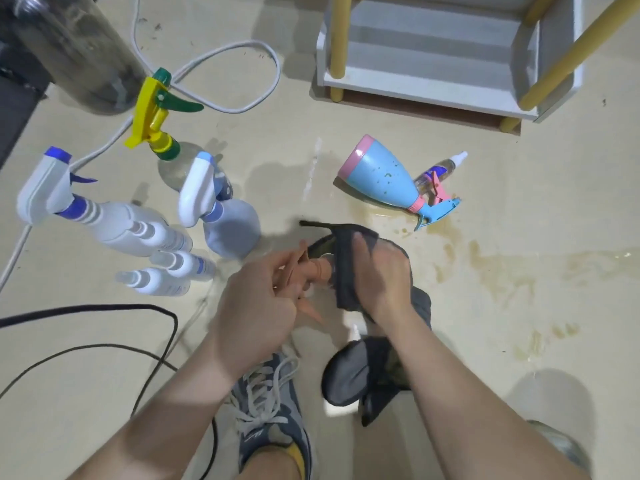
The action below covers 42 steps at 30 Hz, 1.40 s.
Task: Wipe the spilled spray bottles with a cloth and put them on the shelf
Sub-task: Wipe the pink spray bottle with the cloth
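Note:
My left hand [259,299] grips the orange trigger head [313,271] of a spray bottle held over the floor. My right hand [381,275] presses a dark grey cloth [346,265] around that bottle's body, which the cloth hides. A blue bottle with a pink base [381,174] lies on its side in a brownish spill, a small clear bottle [440,168] behind it. At the left stand several upright bottles: a white one with a blue trigger [114,223], a pale blue one [228,223], a yellow and green sprayer [156,116] and two small white ones [162,278]. The white shelf [433,88] with yellow posts is at the top right.
Brown liquid stains [502,268] spread over the beige floor to the right. A white cable [239,53] loops at the top, black cables [138,327] run at the lower left. My shoe [270,403] is below my hands. A large clear bottle [76,46] fills the top left.

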{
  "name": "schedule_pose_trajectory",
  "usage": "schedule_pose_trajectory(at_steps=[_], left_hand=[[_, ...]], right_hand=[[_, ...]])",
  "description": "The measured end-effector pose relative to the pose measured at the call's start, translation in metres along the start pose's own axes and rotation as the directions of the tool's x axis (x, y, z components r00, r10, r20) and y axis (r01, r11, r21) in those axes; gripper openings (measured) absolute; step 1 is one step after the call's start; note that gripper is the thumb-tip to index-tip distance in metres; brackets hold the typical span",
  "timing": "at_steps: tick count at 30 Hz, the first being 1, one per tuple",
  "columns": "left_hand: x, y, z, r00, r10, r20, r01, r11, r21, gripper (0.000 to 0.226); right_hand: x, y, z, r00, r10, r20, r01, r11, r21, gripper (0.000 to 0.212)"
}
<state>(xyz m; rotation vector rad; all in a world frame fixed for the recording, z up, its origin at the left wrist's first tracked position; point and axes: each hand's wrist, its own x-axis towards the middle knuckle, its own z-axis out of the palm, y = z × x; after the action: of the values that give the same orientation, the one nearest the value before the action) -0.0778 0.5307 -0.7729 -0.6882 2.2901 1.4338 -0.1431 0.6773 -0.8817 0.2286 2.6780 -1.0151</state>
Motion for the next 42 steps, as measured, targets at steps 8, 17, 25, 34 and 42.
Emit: schedule_pose_trajectory(at_steps=[8,17,25,34,42], left_hand=[[0.003,0.005,0.006,1.000,-0.002,-0.027,0.007,0.984,0.176,0.031],[-0.003,-0.007,0.004,0.998,-0.049,-0.041,0.054,0.990,0.134,0.034],[0.007,-0.017,-0.001,0.982,-0.173,-0.071,0.161,0.977,-0.141,0.036],[-0.004,-0.009,0.003,0.997,0.025,0.074,-0.016,0.993,-0.115,0.034],[-0.009,-0.008,0.000,0.999,-0.022,0.024,0.029,0.941,-0.336,0.039]], right_hand=[[-0.066,-0.028,0.010,0.913,-0.403,-0.067,0.405,0.873,0.271,0.040],[0.018,0.025,-0.016,0.957,0.229,0.178,-0.249,0.963,0.101,0.049],[-0.093,-0.041,0.009,0.947,-0.314,0.074,0.253,0.865,0.433,0.065],[-0.067,-0.068,-0.012,0.948,-0.251,0.196,0.157,0.904,0.397,0.045],[-0.113,-0.059,-0.015,0.913,-0.343,0.220,0.165,0.805,0.569,0.037]])
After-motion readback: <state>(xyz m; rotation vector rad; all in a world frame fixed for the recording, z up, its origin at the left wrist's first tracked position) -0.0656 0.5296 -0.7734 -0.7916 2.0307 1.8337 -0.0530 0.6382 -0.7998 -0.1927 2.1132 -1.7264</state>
